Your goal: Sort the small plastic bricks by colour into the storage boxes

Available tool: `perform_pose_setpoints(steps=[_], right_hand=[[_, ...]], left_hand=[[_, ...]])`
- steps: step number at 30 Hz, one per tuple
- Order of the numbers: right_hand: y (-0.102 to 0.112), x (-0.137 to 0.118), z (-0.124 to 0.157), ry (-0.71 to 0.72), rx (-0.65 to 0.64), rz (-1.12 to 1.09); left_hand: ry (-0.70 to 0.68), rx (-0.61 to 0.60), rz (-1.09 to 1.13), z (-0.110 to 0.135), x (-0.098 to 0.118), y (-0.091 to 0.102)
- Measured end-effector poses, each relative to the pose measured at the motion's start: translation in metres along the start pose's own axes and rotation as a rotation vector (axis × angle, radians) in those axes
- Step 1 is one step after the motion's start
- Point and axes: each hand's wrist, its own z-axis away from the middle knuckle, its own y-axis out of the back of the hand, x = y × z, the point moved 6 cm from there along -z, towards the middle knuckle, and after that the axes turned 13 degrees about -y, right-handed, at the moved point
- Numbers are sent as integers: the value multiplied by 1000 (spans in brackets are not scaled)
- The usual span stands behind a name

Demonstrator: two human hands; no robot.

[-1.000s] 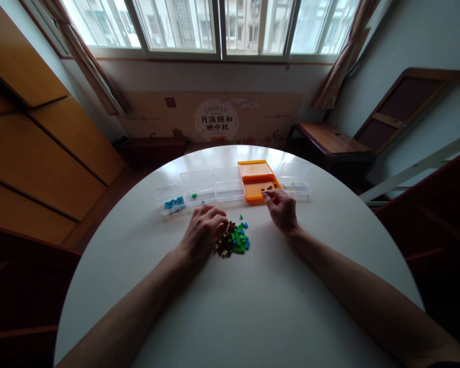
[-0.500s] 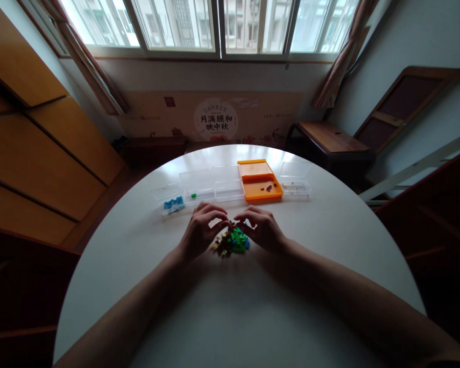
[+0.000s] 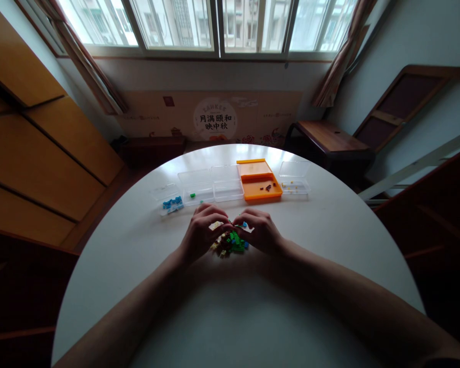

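Left hand and right hand together, fingertips meeting over the toy-brick pile at the round table's centre; what they pinch cannot be told | pile penned between both hands, within easy reach | orange box and blue-brick box lie open toward the far edge, colours apart.

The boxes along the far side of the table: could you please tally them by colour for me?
Clear boxes: 4
Orange box: 1
Total: 5
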Motion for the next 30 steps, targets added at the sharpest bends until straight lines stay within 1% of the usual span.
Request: perform_pose_setpoints(steps=[3, 5, 8, 12, 15, 19, 24, 26, 30], right_hand=[[1, 3, -2, -23, 7, 28], [6, 10, -6, -54, 43, 55], [22, 30, -15, -148, 167, 69], [51, 65, -22, -329, 381, 75], [63, 87, -22, -454, 454, 104], [68, 98, -22, -538, 476, 110], [67, 96, -20, -569, 472, 80], [66, 95, -19, -567, 464, 74], [63, 94, -18, -543, 451, 69]], left_hand=[[11, -21, -9, 1, -1, -1], [14, -28, -22, 3, 0, 0], [16, -39, -43, 5, 2, 2], [35, -63, -78, 10, 3, 4], [60, -75, -124, 13, 2, 4], [85, -85, -185, 16, -3, 5], [82, -111, -235, 19, -7, 4], [66, -142, -243, 20, -7, 1], [21, -250, -251, 20, -4, -7]])
